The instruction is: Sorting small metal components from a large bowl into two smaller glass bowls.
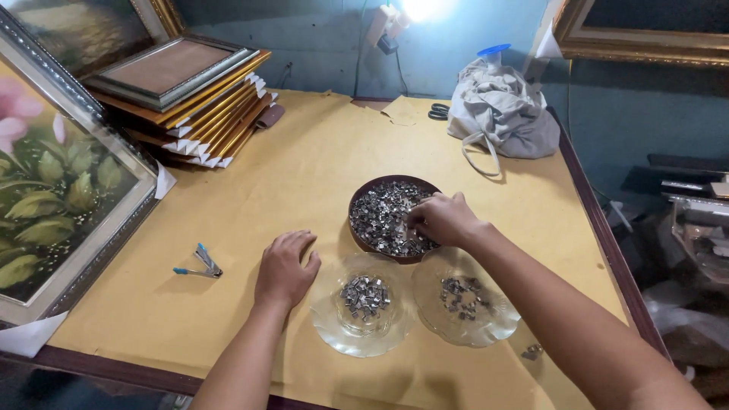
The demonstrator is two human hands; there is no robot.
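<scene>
Both bare forearms enter from the 6 o'clock edge. The left arm rises straight toward 12 o'clock, wrist level, and ends in the left hand (285, 267), which lies palm down, back to the camera, fingers loosely together and slightly curled, pointing toward 1 o'clock. The right arm comes in from 5 o'clock and runs diagonally toward 11 o'clock, reaching farther than the left. The right hand (442, 219) is knuckles up, fingers bent downward and bunched, tips hidden beneath it
</scene>
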